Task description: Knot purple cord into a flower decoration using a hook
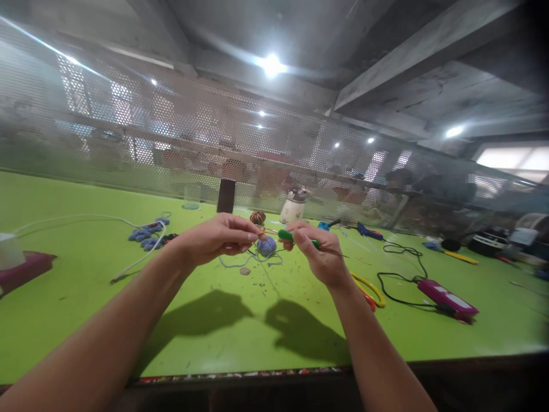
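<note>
My left hand [223, 236] is closed in a pinch on a small orange piece [261, 233], probably yarn work, though it is too small to make out fully. My right hand [315, 246] grips a crochet hook [286, 235] by its green handle, the thin metal tip pointing left to the orange piece. A second thin rod [335, 252] sticks out behind the right hand; its other end is hidden. Beyond and below the fingertips lies a ball of blue-purple yarn [266, 246], its loose strand curling over the green table [206, 349].
A dark multicoloured yarn ball [258, 217], a dark upright box [226, 195] and a whitish jar [293, 207] stand farther back. Yellow-handled scissors [369, 289] lie right of my right wrist. A magenta power strip [448, 298] trails black cable. Blue knitted pieces [148, 234] lie left.
</note>
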Demonstrator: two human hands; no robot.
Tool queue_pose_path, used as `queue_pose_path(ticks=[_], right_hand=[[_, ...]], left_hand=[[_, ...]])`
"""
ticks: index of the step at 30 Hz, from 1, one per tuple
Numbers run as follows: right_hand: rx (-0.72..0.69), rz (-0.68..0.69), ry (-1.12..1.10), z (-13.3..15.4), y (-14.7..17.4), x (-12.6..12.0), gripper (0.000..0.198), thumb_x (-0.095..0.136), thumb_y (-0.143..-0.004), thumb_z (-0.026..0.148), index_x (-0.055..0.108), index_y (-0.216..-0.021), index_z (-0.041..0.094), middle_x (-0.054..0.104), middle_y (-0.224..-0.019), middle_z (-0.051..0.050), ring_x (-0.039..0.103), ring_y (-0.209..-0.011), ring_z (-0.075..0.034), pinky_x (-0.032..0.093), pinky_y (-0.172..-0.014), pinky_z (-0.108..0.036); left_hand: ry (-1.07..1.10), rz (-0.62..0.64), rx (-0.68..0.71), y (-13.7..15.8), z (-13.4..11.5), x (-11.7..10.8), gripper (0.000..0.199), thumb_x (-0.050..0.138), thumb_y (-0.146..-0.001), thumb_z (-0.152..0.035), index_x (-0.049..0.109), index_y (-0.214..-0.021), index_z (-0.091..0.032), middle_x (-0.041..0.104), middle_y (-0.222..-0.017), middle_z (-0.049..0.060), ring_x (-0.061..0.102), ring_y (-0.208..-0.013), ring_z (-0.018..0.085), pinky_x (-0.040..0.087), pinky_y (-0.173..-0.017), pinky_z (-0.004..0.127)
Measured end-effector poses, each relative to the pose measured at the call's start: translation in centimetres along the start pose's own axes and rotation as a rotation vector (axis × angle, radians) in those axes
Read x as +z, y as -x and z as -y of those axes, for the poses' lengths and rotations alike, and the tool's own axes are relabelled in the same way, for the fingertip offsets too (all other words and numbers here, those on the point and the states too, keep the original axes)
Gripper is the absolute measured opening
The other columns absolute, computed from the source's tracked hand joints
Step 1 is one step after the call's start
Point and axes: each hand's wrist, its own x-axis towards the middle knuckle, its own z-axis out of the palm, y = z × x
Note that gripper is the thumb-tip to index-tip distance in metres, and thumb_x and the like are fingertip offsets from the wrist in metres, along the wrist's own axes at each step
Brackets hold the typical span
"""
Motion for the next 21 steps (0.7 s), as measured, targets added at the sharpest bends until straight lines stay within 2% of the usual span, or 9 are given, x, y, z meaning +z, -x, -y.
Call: queue_pose_path(ticks=[4,10,21], right_hand=[[-0.006,-0.019,0.034,-0.2,0.1,0.0,0.027,0.052,-0.091,0.03,0.066,-0.072,0.018,0.063,-0.078,-0.004,0.06,-0.075,-0.015,0.048,-0.067,-0.03],[-0.016,-0.024,0.1,-0.3,0.0,0.6,0.027,0.051,-0.091,0.031,0.065,-0.073,0.018,0.062,-0.079,-0.005,0.058,-0.074,-0.015,0.047,-0.068,-0.03],[-0.017,-0.066,0.122,-0.4,0.0,1.6,0.03,0.05,-0.092,0.032,0.059,-0.068,0.017,0.053,-0.071,-0.003,0.051,-0.068,-0.014,0.043,-0.065,-0.029]], left_hand=[[0.006,-0.046,-0.015,-0.2,0.0,0.2,0.019,0.068,-0.071,-0.02,0.07,-0.089,-0.013,0.053,-0.056,0.0,0.039,-0.047,0.006,0.023,-0.043,0.019],[-0.022,-0.175,-0.032,-0.5,0.0,0.9,0.009,0.067,-0.073,-0.022,0.064,-0.076,-0.013,0.054,-0.054,0.0,0.041,-0.045,0.006,0.023,-0.042,0.018],[0.134,-0.171,0.028,-0.9,0.8,1.1,0.014,0.069,-0.073,-0.022,0.059,-0.069,-0.013,0.045,-0.047,-0.004,0.03,-0.042,0.003,0.015,-0.042,0.018]])
